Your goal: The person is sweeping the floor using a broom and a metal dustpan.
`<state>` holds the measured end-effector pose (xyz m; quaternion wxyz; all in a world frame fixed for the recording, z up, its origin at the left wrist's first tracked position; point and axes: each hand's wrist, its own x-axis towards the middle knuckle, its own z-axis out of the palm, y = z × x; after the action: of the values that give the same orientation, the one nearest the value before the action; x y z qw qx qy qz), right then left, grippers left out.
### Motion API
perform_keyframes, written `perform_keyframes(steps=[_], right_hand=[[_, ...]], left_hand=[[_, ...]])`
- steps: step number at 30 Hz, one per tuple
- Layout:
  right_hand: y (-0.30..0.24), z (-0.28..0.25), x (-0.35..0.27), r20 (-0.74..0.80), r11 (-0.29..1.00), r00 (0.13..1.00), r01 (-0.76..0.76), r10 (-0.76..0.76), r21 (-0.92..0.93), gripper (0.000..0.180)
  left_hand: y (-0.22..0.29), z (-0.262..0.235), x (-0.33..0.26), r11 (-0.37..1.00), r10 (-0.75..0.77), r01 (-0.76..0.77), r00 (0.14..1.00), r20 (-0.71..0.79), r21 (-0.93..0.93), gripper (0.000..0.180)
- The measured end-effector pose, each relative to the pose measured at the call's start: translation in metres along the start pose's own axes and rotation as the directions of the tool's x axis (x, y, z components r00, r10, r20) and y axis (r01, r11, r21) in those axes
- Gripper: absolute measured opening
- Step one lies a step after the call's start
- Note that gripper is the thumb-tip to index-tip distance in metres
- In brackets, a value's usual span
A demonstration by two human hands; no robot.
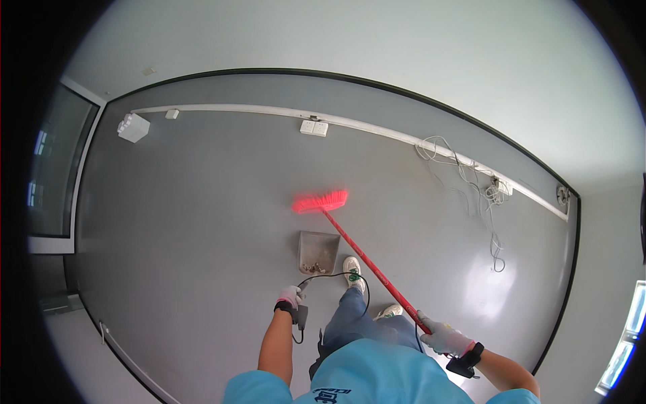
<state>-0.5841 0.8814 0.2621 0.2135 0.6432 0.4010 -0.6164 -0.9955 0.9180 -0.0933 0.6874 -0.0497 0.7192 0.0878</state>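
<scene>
1. Count: one broom [350, 244], one dustpan [317, 252], two gloved hands, two shoes, two double wall sockets, one white box low on the wall, one tangle of loose white cable.
2. Broom: red bristle head, blurred, on the grey floor [202, 222] just beyond the dustpan's far edge; a long red handle runs from it back toward the person's right side.
3. Right hand [441, 337]: white glove, fingers wrapped round the near end of the broom handle; a black band on the wrist.
4. Dustpan: grey, standing on the floor just ahead of the left shoe [352, 268], a small heap of brownish debris inside it. Its thin dark handle rises toward the left hand.
5. Left hand [291, 296]: white glove, closed round the top of the dustpan handle; a black band on the wrist and a black cord looping from it.
6. Right shoe [389, 311]: white, partly hidden behind the jeans leg.
7. Surroundings: white cable duct [269, 111] along the wall base; sockets [313, 127] on it; white box [133, 126] at its left end; loose cables [471, 188] hanging to the right, well apart from the broom.
</scene>
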Motion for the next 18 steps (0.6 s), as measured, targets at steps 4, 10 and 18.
perform_keyframes(steps=[4, 10, 18], right_hand=[[0.034, 0.001, -0.037, 0.179, 0.909, 0.982, -0.027, -0.053, 0.416, 0.070], [0.084, 0.009, -0.103, 0.292, 0.702, 0.947, -0.119, -0.131, 0.702, 0.069], [0.160, 0.106, -0.130, -0.031, 0.601, 0.994, 0.088, -0.104, 0.794, 0.066]], left_hand=[[0.001, 0.002, 0.021, 0.997, -0.060, 0.059, 0.998, -0.014, -0.053, 0.016], [-0.001, -0.002, 0.008, 0.989, 0.058, -0.062, 0.998, 0.033, 0.134, 0.015], [-0.052, 0.031, -0.036, 0.999, -0.028, 0.028, 0.999, 0.015, 0.029, 0.013]])
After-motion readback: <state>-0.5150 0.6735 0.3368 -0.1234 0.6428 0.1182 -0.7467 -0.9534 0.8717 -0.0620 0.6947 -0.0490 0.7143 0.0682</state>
